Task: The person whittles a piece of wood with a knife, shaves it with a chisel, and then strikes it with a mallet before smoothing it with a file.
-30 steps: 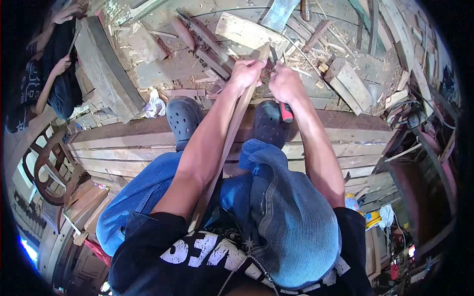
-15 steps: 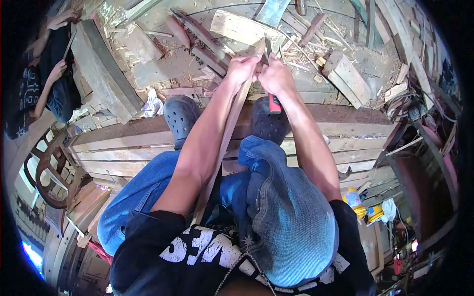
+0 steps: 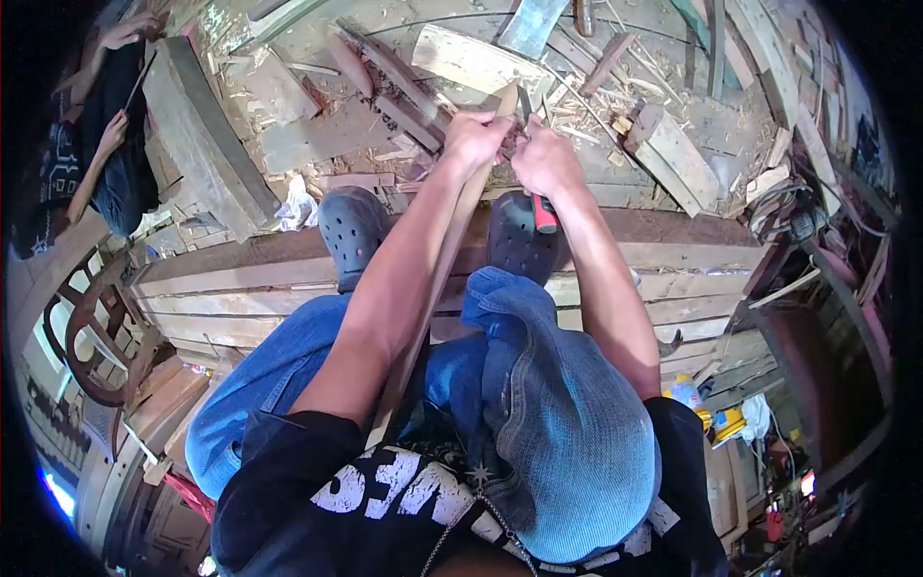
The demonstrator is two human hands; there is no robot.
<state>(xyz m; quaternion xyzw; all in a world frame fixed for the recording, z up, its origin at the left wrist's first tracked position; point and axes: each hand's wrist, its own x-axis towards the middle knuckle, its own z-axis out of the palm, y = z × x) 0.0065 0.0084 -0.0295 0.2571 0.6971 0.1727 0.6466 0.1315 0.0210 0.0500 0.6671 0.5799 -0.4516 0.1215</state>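
Right hand: this hand (image 3: 548, 162) is a little closer to the person's body than half a second ago, and a bit farther from the stick.
Red-handled tool: the tool (image 3: 545, 215) has come back along with that hand.
Left hand: this hand (image 3: 473, 142) is in almost the same spot as before.
Wooden stick: the stick (image 3: 467, 212) is long, thin and pale brown. Its far end looks narrow, and one side is lighter.
Where the stick is: it slants from past the left hand, along the left forearm, down to the black shirt (image 3: 288, 490).
Left grip: the fingers are wrapped around the stick near its far end.
Right grip: the fingers are closed around the tool. The red end pokes out below the hand, and a dark, thin part shows near the stick's tip. I cannot tell if the two touch.
Feet: two dark clogs (image 3: 522, 236) with holes are under the arms.
Floor: wood chips lie on the floor (image 3: 308, 144), and a pale wood block (image 3: 471, 58) lies past the hands.
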